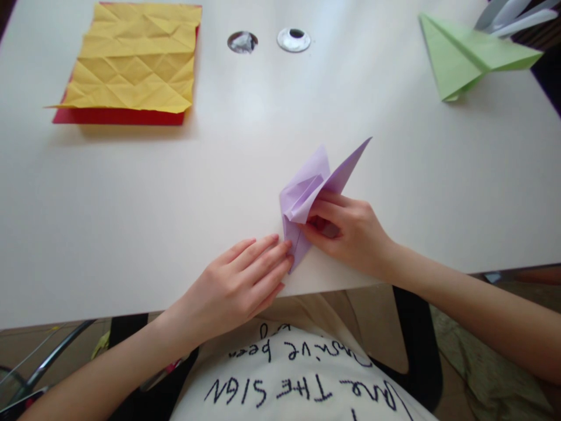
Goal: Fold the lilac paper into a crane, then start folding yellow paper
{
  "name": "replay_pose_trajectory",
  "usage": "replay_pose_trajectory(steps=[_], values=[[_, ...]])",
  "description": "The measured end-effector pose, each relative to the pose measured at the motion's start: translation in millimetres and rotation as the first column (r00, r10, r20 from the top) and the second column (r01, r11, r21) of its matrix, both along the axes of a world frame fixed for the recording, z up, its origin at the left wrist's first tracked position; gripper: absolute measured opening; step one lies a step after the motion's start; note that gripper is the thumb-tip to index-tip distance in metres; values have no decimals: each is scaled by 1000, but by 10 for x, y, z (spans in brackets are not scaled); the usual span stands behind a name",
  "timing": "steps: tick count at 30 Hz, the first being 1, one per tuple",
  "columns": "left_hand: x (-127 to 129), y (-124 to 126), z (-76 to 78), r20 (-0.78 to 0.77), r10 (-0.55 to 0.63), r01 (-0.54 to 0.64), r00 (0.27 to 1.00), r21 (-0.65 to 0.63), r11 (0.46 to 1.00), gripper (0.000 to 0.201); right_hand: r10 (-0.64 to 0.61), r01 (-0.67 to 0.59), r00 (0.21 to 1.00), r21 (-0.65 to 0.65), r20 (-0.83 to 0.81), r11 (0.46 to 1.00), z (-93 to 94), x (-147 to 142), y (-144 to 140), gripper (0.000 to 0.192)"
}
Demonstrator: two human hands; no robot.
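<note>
A partly folded lilac paper (312,184) stands on the white table (131,193) near its front edge, one pointed flap rising to the upper right. My right hand (350,231) pinches its lower folds from the right, fingers tucked under a flap. My left hand (241,280) lies flat on the table edge, fingers together, with the fingertips pressing the paper's bottom corner.
A creased yellow sheet (135,58) lies on a red sheet (118,116) at the far left. A folded green paper shape (464,55) sits at the far right. Two round cable holes (242,41) (293,40) are at the back centre. White folded paper pokes in at the top right corner.
</note>
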State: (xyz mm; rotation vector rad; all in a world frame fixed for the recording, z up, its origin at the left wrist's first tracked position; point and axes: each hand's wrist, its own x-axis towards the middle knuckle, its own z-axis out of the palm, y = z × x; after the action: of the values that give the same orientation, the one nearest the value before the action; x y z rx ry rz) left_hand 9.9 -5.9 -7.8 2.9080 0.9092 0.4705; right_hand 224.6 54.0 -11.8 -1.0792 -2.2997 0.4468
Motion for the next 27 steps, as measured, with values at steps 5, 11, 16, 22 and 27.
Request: replay_pose_trajectory(steps=[5,11,16,22,27], values=[[-29,-26,14,16,-37,36,999,55,998,24,-11,11,1000,2,10,1000,16,-3,-7,5],[-33,-28,36,45,-76,72,996,94,993,20,-20,20,1000,-17,15,1000,17,-3,-4,6],[-29,-15,36,12,-34,33,999,44,998,32,-19,19,1000,-17,6,1000,13,-2,0,7],[-17,-6,23,28,-7,6,1000,34,999,32,-22,22,1000,-3,12,1000,20,-2,-7,6],[-38,-14,26,34,-28,26,999,53,998,26,-24,24,1000,-15,13,1000,22,-8,-6,6]])
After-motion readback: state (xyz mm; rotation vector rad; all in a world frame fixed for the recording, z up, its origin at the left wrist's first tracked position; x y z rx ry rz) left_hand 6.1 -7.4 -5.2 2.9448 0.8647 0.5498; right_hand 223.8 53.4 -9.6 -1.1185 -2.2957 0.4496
